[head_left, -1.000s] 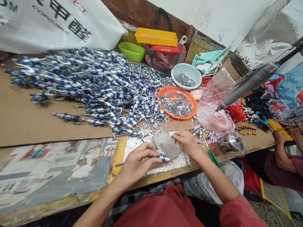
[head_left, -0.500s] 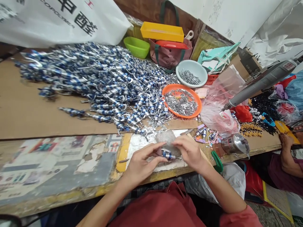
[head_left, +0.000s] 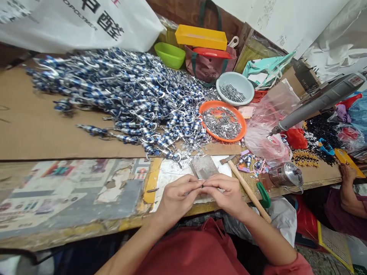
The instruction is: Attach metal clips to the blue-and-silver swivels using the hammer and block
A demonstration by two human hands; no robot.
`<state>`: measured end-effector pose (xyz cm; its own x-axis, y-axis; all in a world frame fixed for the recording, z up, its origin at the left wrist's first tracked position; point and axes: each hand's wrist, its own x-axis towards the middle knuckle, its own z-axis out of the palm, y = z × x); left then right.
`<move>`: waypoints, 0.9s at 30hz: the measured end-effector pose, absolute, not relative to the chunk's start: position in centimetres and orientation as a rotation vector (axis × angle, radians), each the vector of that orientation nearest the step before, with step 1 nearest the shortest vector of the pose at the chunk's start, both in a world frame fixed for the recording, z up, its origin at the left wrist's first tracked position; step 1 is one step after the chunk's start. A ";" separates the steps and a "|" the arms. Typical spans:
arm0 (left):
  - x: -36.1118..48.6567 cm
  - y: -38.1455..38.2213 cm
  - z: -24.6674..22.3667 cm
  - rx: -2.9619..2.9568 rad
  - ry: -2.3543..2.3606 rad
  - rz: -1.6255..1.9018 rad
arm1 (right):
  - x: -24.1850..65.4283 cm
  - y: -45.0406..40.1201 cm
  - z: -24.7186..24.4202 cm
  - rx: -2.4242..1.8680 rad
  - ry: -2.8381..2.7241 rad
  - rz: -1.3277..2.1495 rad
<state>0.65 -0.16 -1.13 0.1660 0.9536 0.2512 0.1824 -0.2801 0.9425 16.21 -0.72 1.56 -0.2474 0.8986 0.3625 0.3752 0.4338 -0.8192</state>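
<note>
My left hand [head_left: 179, 194] and my right hand [head_left: 226, 191] meet at the front edge of the bench, fingertips pinched together. Between them only a tiny dark bit of what they hold shows; the rest is hidden by the fingers. Just behind the fingertips lies a grey metal block [head_left: 204, 167] on a white sheet [head_left: 168, 172]. A hammer [head_left: 247, 188] with a wooden handle rests to the right of my right hand. Beyond the block are loose flat metal links [head_left: 187, 156] and a large heap of blue and silver parts [head_left: 137, 91].
An orange tray [head_left: 243, 131] of metal links and a pale bowl [head_left: 250, 86] of pins stand behind. At right are a grey power screwdriver [head_left: 318, 99], a steel cup [head_left: 286, 175] and another person's hand [head_left: 348, 172]. A small metal rod [head_left: 152, 190] lies at left.
My hands have come together, and the blue and silver piece seen between them is now covered by the fingers. The hammer and more of the metal block have come into sight. The view has shifted slightly.
</note>
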 end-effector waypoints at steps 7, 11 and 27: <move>0.6 -0.2 -1.0 1.552 1.107 1.178 | 15.5 -1.2 0.4 -1.277 -1.469 0.936; 0.7 -0.1 -1.1 1.512 1.091 1.217 | 15.9 -1.3 0.1 -1.217 -1.493 0.968; -1.0 0.4 1.3 1.577 1.025 1.042 | 18.8 -0.7 0.4 -0.665 -2.289 -0.058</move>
